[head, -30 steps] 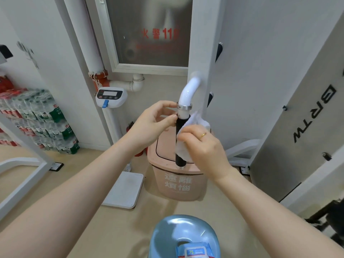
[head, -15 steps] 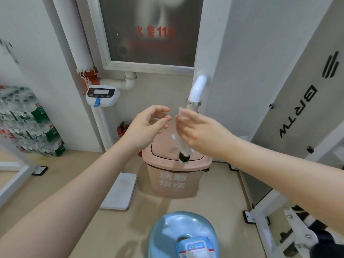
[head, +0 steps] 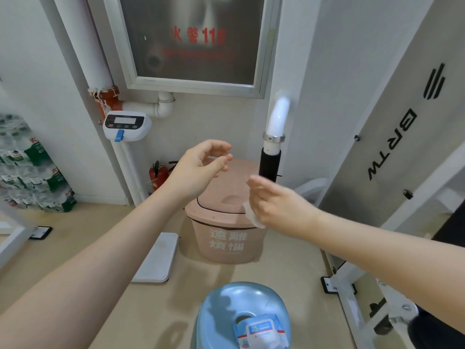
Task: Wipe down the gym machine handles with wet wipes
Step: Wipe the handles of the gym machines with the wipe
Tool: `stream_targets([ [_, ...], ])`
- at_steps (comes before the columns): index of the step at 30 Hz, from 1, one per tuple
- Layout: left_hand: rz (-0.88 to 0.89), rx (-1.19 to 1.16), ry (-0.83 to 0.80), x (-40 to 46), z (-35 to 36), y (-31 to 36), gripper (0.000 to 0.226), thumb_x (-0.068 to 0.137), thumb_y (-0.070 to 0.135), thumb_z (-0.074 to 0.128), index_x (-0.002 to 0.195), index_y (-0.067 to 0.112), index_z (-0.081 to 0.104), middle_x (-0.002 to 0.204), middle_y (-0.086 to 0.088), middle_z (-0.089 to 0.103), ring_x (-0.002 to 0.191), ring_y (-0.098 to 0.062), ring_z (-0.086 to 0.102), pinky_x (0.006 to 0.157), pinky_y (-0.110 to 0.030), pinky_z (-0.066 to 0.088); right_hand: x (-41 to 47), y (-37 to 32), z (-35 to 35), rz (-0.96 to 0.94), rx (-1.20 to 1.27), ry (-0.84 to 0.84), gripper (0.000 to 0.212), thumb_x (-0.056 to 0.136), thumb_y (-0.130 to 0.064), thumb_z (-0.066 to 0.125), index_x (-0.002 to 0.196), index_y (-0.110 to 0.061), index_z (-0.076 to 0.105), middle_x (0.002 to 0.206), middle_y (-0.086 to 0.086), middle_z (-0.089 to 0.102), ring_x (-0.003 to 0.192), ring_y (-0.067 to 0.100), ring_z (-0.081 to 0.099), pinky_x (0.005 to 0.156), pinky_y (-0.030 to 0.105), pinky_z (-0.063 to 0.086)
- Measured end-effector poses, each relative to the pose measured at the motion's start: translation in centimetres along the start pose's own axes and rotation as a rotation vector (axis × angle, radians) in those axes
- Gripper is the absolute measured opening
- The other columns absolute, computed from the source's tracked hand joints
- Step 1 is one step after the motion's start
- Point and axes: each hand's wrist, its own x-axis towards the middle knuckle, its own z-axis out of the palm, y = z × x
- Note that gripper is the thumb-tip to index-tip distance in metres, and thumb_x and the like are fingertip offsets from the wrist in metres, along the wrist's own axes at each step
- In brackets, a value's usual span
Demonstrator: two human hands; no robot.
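The machine handle (head: 270,165) hangs down from a curved white tube, with a metal collar above its black foam grip. My right hand (head: 276,202) is just below and left of the grip, off it, closed on a crumpled white wet wipe (head: 252,214) that pokes out beneath the palm. My left hand (head: 201,167) hovers to the left of the handle, fingers curled and apart, holding nothing. A pack of wet wipes (head: 260,332) lies on a blue stool (head: 226,306) at the bottom of the view.
A pink lidded bin (head: 221,238) stands on the floor right under my hands. A white scale post with display (head: 127,125) and base plate (head: 157,258) is to the left. The grey machine panel (head: 392,147) and frame fill the right; stacked water bottles (head: 30,170) sit far left.
Both hands have come off the handle. My right hand, with the wipe, has dropped below the grip; my left hand has drawn back to the left. The view has shifted slightly.
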Motion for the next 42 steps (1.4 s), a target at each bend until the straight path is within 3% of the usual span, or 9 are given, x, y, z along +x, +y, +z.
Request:
stream_targets([
  [4,0.004,0.017,0.003,0.2,1.0,0.4,0.018,0.092,0.014,0.053,0.106,0.023,0.056,0.107,-0.002,0.065,0.082,-0.007,0.063,0.075,-0.023,0.051,0.8,2.3,0.4,0.283,0.192,0.150,0.023,0.073,0.006,0.051,0.078,-0.005,0.072,0.070,0.009,0.070,0.096,0.031,0.066,0.111,0.046,0.022],
  [10,0.066,0.201,-0.014,0.5,3.6,1.4,0.018,0.095,0.029,0.046,0.112,0.033,0.052,0.101,0.020,0.062,0.095,0.013,0.056,0.081,-0.002,0.041,-0.5,-1.3,2.1,-0.064,0.284,0.151,0.032,0.073,0.004,0.047,0.069,-0.013,0.073,0.061,0.001,0.068,0.075,0.024,0.067,0.109,0.041,0.026],
  [17,0.043,0.256,0.043,0.4,6.0,2.9,0.030,0.083,0.024,0.066,0.107,0.036,0.053,0.103,0.011,0.065,0.093,-0.006,0.063,0.086,-0.026,0.050,-2.5,-3.0,3.8,-0.267,0.220,0.218,0.043,0.078,-0.005,0.039,0.107,-0.014,0.069,0.099,0.007,0.073,0.106,0.031,0.062,0.111,0.045,0.027],
  [23,-0.040,0.278,0.122,0.3,6.4,3.5,0.032,0.080,0.020,0.070,0.107,0.030,0.056,0.103,0.003,0.068,0.092,-0.012,0.066,0.091,-0.035,0.050,-3.3,0.9,9.2,-0.268,0.669,0.764,0.042,0.097,-0.002,0.031,0.090,-0.009,0.072,0.099,0.002,0.073,0.103,0.019,0.065,0.095,0.030,0.046],
  [26,-0.077,0.249,0.179,0.0,6.7,3.6,0.031,0.081,0.016,0.068,0.106,0.032,0.058,0.103,0.003,0.069,0.090,-0.012,0.067,0.090,-0.034,0.050,-3.5,2.7,11.3,0.181,1.127,0.664,0.028,0.088,-0.010,0.043,0.092,-0.011,0.071,0.093,0.002,0.073,0.082,0.025,0.069,0.062,0.032,0.055],
  [30,-0.110,0.264,0.278,-0.3,7.2,4.1,0.032,0.084,0.015,0.065,0.112,0.030,0.057,0.111,0.005,0.064,0.091,-0.013,0.066,0.067,-0.017,0.050,0.9,6.3,7.8,0.812,2.201,0.245,0.022,0.089,-0.006,0.053,0.104,-0.014,0.066,0.089,-0.004,0.066,0.083,0.013,0.062,0.075,0.024,0.046],
  [35,-0.119,0.337,0.432,-0.8,7.7,4.5,0.033,0.081,0.018,0.069,0.106,0.034,0.055,0.115,0.011,0.055,0.080,-0.013,0.064,0.053,-0.011,0.041,2.8,5.3,5.7,0.528,2.659,0.098,0.027,0.093,-0.007,0.043,0.101,-0.013,0.068,0.099,0.020,0.069,0.096,0.036,0.064,0.086,0.047,0.053],
  [38,-0.149,0.355,0.497,-1.1,7.8,4.2,0.032,0.079,0.019,0.070,0.106,0.027,0.054,0.109,0.013,0.058,0.067,-0.011,0.062,0.058,-0.019,0.045,1.6,4.3,7.1,0.262,2.697,-0.105,0.034,0.091,0.001,0.039,0.109,-0.007,0.066,0.103,0.014,0.069,0.097,0.028,0.064,0.085,0.039,0.051],
  [42,-0.142,0.408,0.511,-0.8,7.5,4.3,0.029,0.079,0.020,0.070,0.103,0.030,0.056,0.102,0.014,0.060,0.075,-0.004,0.060,0.067,-0.012,0.046,2.2,5.9,6.9,0.220,2.841,0.150,0.037,0.090,0.005,0.038,0.113,-0.010,0.063,0.103,0.005,0.068,0.102,0.019,0.063,0.091,0.030,0.050],
])
